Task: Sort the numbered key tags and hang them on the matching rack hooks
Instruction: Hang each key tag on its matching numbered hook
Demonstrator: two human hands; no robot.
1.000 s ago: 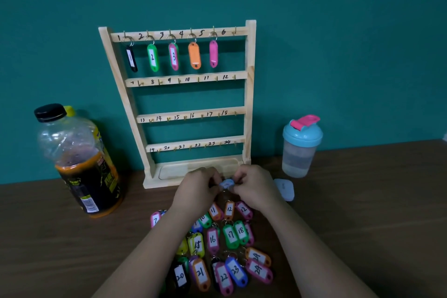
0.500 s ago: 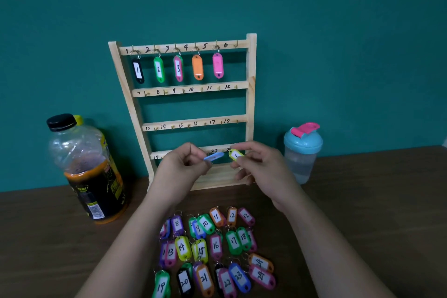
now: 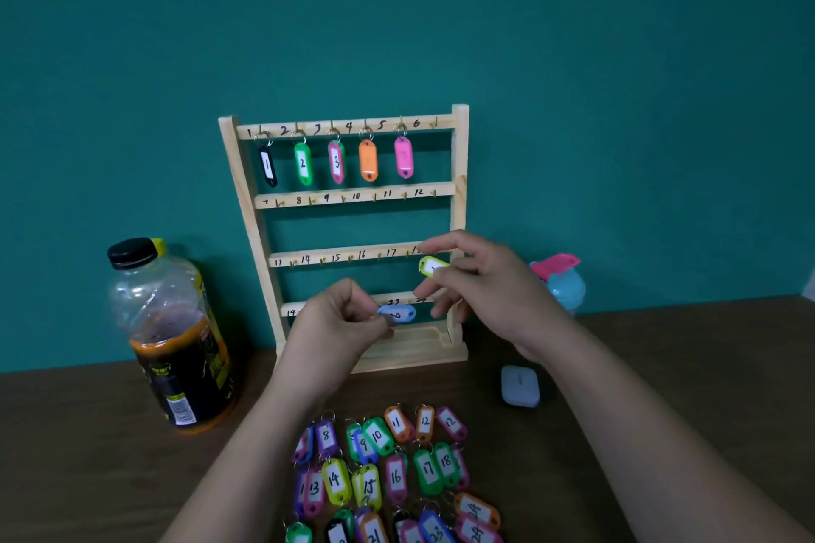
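- My left hand is curled, thumb and forefinger pinching one end of a blue tag. The tag sticks out sideways toward the right, in the air in front of the rack's bottom rail.
- My right hand is higher and just to the right. Its thumb and forefinger pinch a yellow-green tag, and the other fingers fan out loosely. That tag hangs in front of the third rail, near the right post.
- The two tags are apart, each hand keeping its own. The mark on the blue one looks like a 6, but I can't read it surely, and my fingers cover most of the yellow-green one's label.
- Behind my hands stands the wooden rack. Hooks one to five on the top rail each carry a tag, from the black tag to the pink tag. Hook 6 is bare, as are all the lower rails.
- I judge I'm in the middle of the hanging step, with the sixth place next.
- The next move calls for checking the number, lifting that tag to the top right corner and turning its ring square to the small hook so it slips on.
- The loose tags lie in numbered rows on the table below my wrists.
- Further out are a bottle on the left, a shaker cup on the right, and a small pale case near it.
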